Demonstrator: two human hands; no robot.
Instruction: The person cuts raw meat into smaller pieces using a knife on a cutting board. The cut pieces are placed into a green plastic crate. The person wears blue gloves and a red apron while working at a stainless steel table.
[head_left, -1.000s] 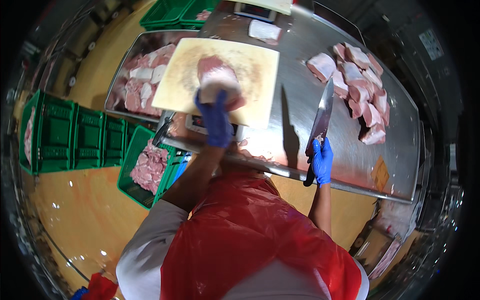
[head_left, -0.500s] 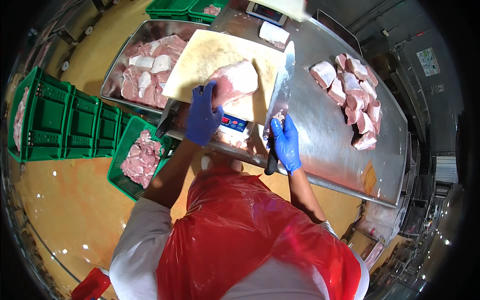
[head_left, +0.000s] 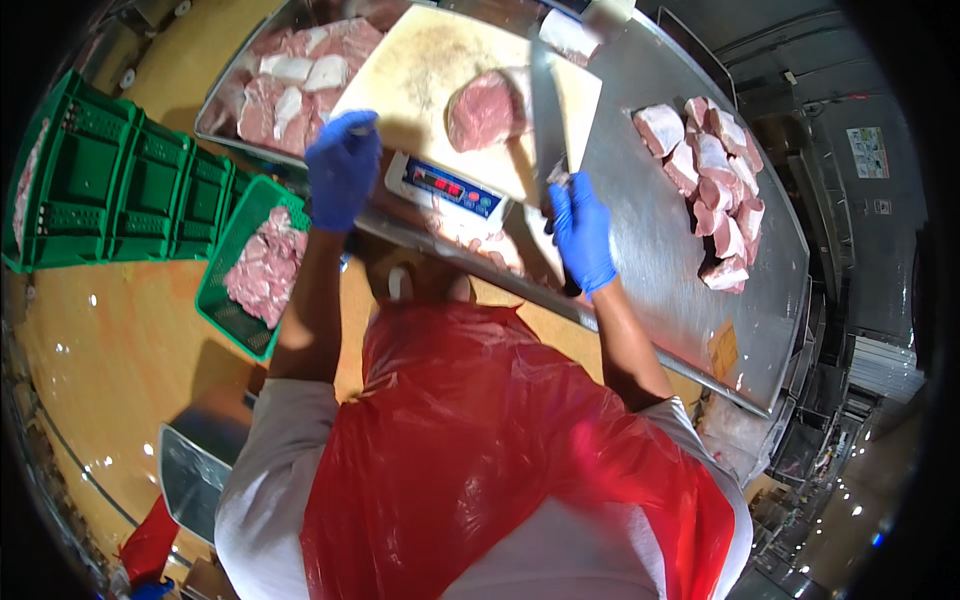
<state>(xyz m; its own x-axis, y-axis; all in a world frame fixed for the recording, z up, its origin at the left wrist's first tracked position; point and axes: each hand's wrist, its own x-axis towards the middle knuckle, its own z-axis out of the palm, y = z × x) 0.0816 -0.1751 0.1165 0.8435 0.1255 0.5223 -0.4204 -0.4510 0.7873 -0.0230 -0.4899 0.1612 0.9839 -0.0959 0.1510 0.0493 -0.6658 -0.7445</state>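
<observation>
My right hand (head_left: 583, 235), in a blue glove, grips a large wide-bladed knife (head_left: 548, 110) by its handle, with the blade pointing away from me along the right side of a cream cutting board (head_left: 405, 65). On the board lies a thick piece of raw meat (head_left: 480, 112), its pink cut face toward me and a pale fatty side at its right. My left hand (head_left: 342, 172), also gloved in blue, is off the meat, left of a digital scale (head_left: 447, 188). Its fingers are loosely bent and hold nothing that I can see.
Several meat pieces (head_left: 715, 180) are heaped on the steel table (head_left: 640, 300) at right. A metal tub (head_left: 212, 122) of meat stands left of the board. Beside it are a green crate (head_left: 212, 295) of trimmings and other green crates (head_left: 90, 190). Another pale-topped piece (head_left: 570, 35) lies beyond the board.
My left hand has let go of the meat and moved left. The meat now sits turned with its cut face toward me. The knife stays in my right hand, and the view has shifted.
</observation>
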